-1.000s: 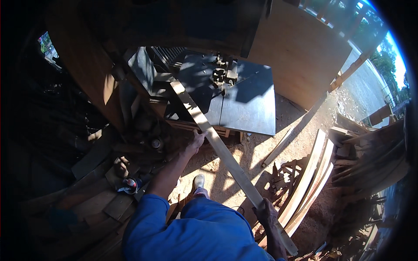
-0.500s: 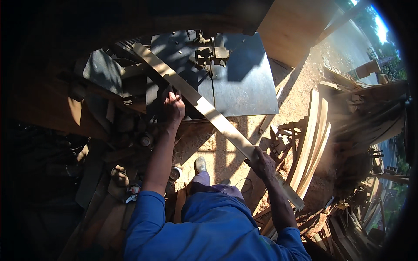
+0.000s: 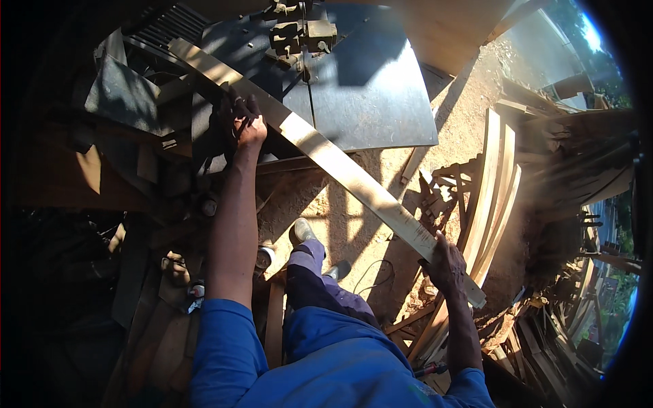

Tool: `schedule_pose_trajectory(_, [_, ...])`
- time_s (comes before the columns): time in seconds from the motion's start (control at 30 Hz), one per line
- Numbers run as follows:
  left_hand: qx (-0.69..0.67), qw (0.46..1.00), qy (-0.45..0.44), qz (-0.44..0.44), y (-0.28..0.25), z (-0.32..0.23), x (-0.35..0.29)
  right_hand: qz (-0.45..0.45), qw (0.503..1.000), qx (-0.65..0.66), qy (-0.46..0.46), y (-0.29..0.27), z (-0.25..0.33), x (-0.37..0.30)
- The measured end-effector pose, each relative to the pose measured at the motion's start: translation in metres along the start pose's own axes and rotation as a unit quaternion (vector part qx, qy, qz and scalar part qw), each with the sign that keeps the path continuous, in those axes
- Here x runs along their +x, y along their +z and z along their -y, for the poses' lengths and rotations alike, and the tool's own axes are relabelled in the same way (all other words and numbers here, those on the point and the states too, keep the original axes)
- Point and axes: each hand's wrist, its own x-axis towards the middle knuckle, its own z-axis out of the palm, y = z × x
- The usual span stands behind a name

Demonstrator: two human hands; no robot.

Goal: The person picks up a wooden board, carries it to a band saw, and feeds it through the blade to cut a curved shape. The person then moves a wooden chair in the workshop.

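A long, flat wooden board slants from the far left, over the dark metal machine table, down to the right near my body. My right hand is wrapped round its near part, and the board's end sticks out beyond my wrist. At the table's near left corner, my left hand lies against the board's near edge with fingers stretched and spread, partly in shadow. A metal guide block stands over the table beyond the board, above a narrow slit in the top.
Several long curved wooden strips lean at the right, above heaped offcuts. A slatted dark grille sits at the far left. Planks lie at the lower left. My boots stand on sunlit, dusty ground.
My view has shifted, so the table appears higher and further left. My right hand has moved nearer the board's near end. The left hand's fingers have spread from a more curled pose.
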Motion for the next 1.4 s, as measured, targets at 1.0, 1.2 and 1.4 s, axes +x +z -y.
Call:
schedule_pose_trajectory(1.0, [-0.058,0.988,0.071,0.12,0.035,-0.005,0.084,-0.044,0.998,-0.034,0.018,-0.007,0.05,0.116])
schedule_pose_trajectory(1.2, [-0.136,0.977,0.048,0.157,0.039,-0.005,0.1,-0.091,0.995,-0.026,-0.031,-0.008,0.05,0.13])
schedule_pose_trajectory(1.4, [-0.154,0.971,0.017,0.181,0.039,-0.009,0.104,-0.102,0.993,-0.031,-0.044,-0.005,0.05,0.138])
